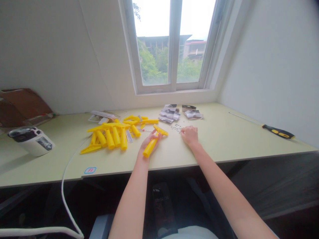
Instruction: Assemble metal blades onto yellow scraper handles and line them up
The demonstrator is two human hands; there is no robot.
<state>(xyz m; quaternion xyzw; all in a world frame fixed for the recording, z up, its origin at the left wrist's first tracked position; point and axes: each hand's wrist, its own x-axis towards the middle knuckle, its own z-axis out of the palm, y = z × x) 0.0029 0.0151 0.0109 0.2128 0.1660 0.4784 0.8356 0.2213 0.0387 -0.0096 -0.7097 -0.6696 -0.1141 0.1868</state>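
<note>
A yellow plastic tool [150, 147] with a thick handle and a narrow cross head lies in my left hand [147, 141], which is closed round it. A thin red-tipped stick shows beside those fingers. My right hand [190, 135] rests on the table at the right edge of a small pile of shiny metal pieces [177, 127]. Its fingers are bent together, and anything between them is too small to make out. Left of my left hand, several more yellow tools [109, 138] lie heaped.
Packets [169, 113] and more packets [193, 114] lie at the back of the table [224, 132]. A screwdriver [278, 131] is at the right. At the left are a white bottle [37, 142], a cardboard box [23, 105] and a white cable [65, 186] over the front edge.
</note>
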